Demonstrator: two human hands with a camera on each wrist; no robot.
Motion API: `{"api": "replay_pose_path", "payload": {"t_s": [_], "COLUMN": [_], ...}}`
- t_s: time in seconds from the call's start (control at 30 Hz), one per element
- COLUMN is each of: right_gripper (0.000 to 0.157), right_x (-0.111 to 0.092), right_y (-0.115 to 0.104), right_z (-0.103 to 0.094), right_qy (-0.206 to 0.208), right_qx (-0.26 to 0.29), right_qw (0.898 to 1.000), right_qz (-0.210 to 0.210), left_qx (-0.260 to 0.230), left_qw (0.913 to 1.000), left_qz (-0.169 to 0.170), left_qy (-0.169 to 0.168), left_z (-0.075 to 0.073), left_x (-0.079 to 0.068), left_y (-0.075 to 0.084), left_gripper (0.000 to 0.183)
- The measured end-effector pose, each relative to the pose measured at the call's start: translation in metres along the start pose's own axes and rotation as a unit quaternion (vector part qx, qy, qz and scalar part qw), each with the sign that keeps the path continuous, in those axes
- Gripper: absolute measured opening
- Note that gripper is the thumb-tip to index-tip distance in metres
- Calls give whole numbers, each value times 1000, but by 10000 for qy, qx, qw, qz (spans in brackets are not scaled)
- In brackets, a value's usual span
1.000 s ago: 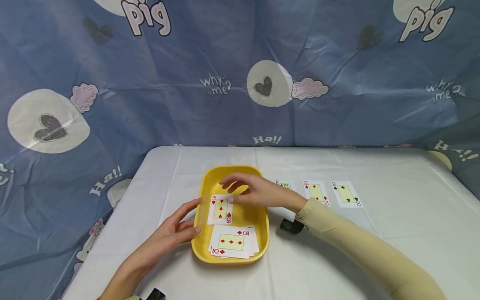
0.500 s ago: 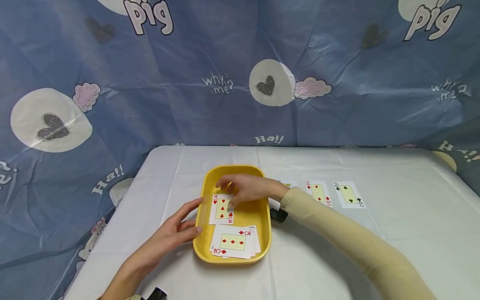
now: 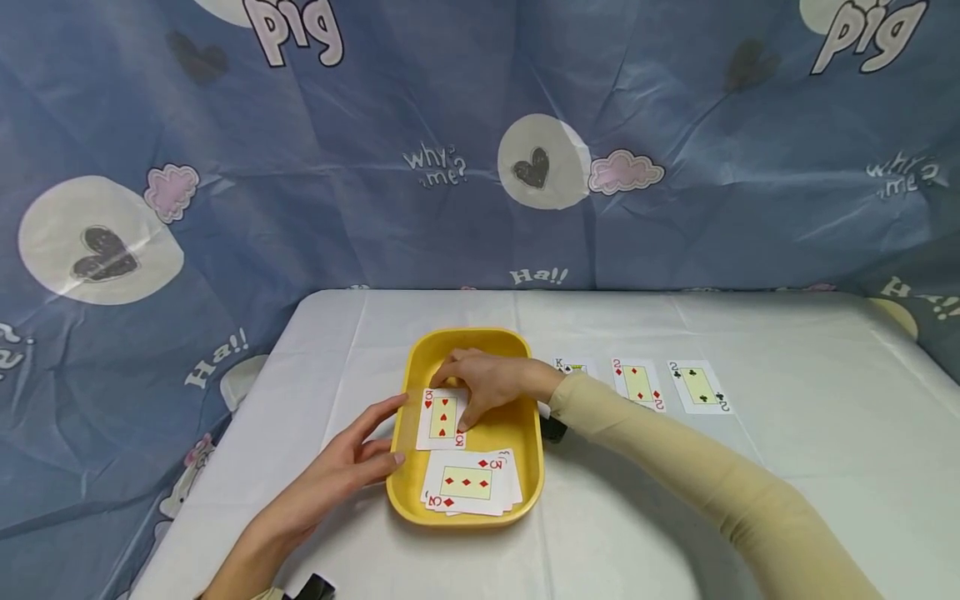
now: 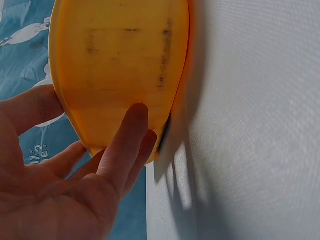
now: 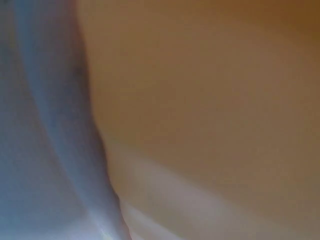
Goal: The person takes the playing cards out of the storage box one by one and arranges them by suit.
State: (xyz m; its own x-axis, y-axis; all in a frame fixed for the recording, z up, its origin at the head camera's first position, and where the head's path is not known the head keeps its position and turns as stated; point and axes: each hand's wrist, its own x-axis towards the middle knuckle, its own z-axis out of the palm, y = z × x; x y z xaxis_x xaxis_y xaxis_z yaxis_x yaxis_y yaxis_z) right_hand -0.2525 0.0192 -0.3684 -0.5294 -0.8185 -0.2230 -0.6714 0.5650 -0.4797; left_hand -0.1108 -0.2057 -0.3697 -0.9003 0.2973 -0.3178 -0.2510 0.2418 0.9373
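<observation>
In the head view, a yellow tray holds the three of hearts with a small pile of playing cards nearer to me, the three of diamonds on top. My right hand reaches in from the right and holds the three of hearts by its edges, fingers curled at the far edge and thumb at the right edge. My left hand touches the tray's left side with extended fingers. The left wrist view shows that hand's fingertips against the tray's outer wall. Only blurred surfaces fill the right wrist view.
On the white tablecloth, right of the tray, lie a partly covered king, the two of diamonds and the two of clubs. A blue patterned backdrop hangs behind the table.
My right hand has moved left and lower onto the three of hearts; its thumb has slid down the card's right edge. The left hand and tray stay in place.
</observation>
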Motion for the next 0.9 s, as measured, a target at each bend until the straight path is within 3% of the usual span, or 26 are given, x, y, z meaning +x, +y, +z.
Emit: {"api": "replay_pose_path", "payload": {"t_s": [0.17,0.37,0.63,0.9], "right_gripper": [65,59,49,49], "right_x": [2,1,-2,-8], "right_y": [1,2,5,4], "right_z": [1,1,-4,-5], "right_qy": [-32,55,1066,1884], "right_qx": [106,908,1380,1788], "right_qw": [9996,9945,9803,9630], "right_qz": [-266,-512,-932,-718], "left_qx": [16,17,30,-32], "left_qw": [10000,10000,9999,9997], "left_qz": [30,49,112,171], "left_qy": [-2,11,-27,-166], "left_z": [0,0,-1,-3], "left_x": [-1,-1,-1,-2], "left_y": [0,0,0,-1], "left_gripper": [67,67,68,68]}}
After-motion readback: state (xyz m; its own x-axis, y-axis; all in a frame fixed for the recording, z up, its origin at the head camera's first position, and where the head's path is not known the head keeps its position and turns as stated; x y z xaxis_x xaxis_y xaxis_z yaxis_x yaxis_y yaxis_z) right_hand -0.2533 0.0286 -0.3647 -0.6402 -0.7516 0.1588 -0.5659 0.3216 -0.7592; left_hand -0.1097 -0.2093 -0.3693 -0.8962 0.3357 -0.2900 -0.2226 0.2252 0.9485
